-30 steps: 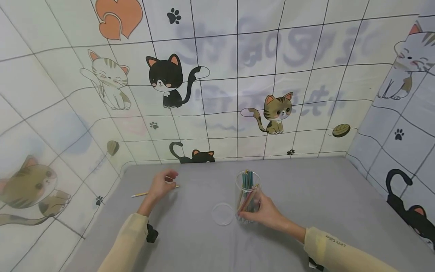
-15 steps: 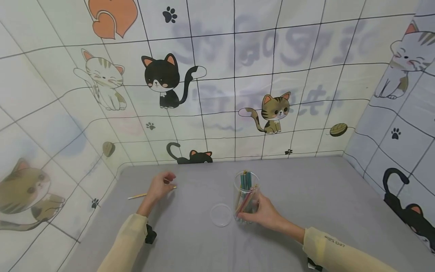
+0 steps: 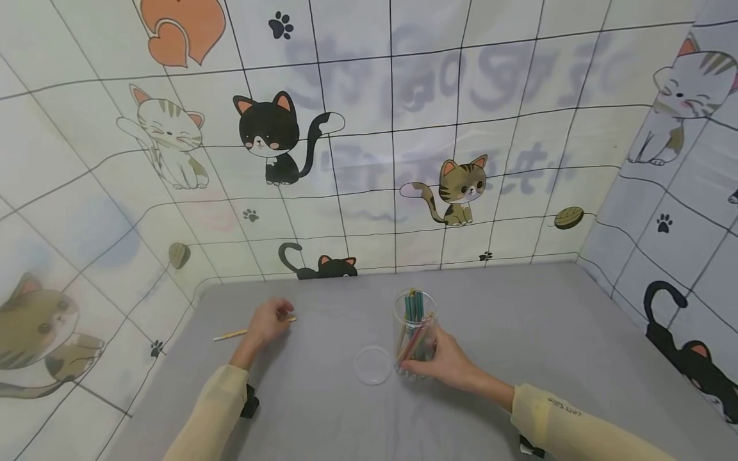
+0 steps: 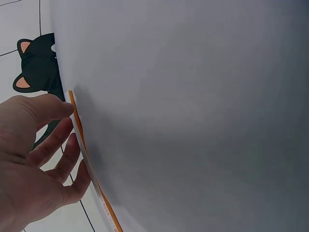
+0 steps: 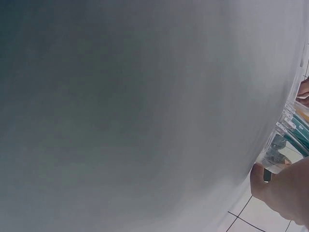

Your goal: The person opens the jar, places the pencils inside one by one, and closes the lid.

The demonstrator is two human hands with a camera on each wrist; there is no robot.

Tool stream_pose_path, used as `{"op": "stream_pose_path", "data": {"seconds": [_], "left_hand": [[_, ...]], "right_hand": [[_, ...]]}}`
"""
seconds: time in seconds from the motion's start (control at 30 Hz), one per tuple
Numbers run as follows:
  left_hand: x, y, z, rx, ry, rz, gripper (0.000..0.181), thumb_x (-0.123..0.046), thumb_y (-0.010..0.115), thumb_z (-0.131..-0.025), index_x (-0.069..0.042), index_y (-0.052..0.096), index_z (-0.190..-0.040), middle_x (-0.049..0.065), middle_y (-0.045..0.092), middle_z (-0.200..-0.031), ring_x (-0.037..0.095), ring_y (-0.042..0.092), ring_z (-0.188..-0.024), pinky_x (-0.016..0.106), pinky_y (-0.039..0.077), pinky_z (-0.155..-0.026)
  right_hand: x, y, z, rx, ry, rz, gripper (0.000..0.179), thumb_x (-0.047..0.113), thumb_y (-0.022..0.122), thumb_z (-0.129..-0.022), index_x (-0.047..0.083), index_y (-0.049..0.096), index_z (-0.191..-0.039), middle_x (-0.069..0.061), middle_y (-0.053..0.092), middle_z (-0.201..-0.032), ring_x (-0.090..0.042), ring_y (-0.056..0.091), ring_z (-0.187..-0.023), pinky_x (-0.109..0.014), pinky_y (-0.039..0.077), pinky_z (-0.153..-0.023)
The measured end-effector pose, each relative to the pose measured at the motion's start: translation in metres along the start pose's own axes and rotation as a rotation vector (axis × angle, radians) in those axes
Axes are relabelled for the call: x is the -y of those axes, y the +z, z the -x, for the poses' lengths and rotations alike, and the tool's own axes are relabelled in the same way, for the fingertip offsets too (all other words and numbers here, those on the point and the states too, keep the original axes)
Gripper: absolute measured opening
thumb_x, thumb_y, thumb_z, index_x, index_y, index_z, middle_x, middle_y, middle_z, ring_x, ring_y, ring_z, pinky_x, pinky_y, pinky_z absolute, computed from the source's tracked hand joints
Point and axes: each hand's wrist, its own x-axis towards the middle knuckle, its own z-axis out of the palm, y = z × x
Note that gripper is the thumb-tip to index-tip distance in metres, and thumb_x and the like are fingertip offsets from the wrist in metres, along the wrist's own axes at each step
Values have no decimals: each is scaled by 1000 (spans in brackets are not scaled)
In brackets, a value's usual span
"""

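Observation:
In the head view my left hand [image 3: 268, 323] is low over the left side of the table. It pinches a yellow pencil [image 3: 230, 335], whose two ends stick out on either side of the hand. The left wrist view shows thumb and fingertips along the pencil [image 4: 79, 128], close to the tabletop. My right hand [image 3: 450, 362] grips the lower part of a clear jar [image 3: 396, 320], which stands upright. Several teal pencils [image 3: 413, 306] and some reddish ones [image 3: 416, 342] lean inside it. Only part of the right hand [image 5: 285, 191] shows at the right wrist view's edge.
A round clear lid [image 3: 372, 365] lies flat just left of the jar. A grey cloth [image 3: 496, 307] covers the table. Behind and at both sides hang white sheets [image 3: 369, 160] with grid lines and printed cats.
The left fingers have drawn in around the pencil, and the hand has come down slightly. The right hand keeps its grip on the jar. The whole head view has shifted a little.

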Motion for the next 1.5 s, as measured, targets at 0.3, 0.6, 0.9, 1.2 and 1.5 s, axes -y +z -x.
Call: {"op": "stream_pose_path", "data": {"seconds": [0.3,0.6,0.9,1.2,1.5], "left_hand": [[6,3,-2,19,-30,-58,26,7,70,-79,2,66,-104,16,66,-97,34,63,-92,50,51,-79],[5,2,-4,26,-25,-85,22,8,69,-79,1,68,-100,14,67,-92,32,64,-89,48,51,-77],[-2,-1,-4,58,55,-166,20,10,67,-81,-4,72,-94,11,65,-85,25,61,-81,43,52,-72],[-30,-14,-1,47,196,-155,22,9,61,-83,-3,71,-98,9,64,-83,20,58,-75,38,49,-67],[-83,-29,1,37,357,-64,23,10,64,-83,-4,71,-100,5,66,-82,16,63,-73,31,51,-62]], "right_hand": [[1,2,0,-9,-16,19,82,29,86,-80,13,42,-147,-7,61,-131,-30,57,-121,-54,46,-94],[2,1,0,-8,-2,18,81,29,86,-79,14,43,-146,-6,61,-130,-30,56,-122,-56,46,-94],[2,1,0,-6,-26,-1,86,24,86,-79,11,38,-149,-10,61,-130,-33,59,-117,-52,49,-89],[2,0,0,-1,-22,-9,83,27,85,-80,13,40,-148,-10,61,-130,-35,57,-120,-56,48,-91],[1,-2,2,3,-16,-18,85,26,86,-79,12,38,-149,-11,60,-131,-34,58,-117,-53,49,-88]]}}
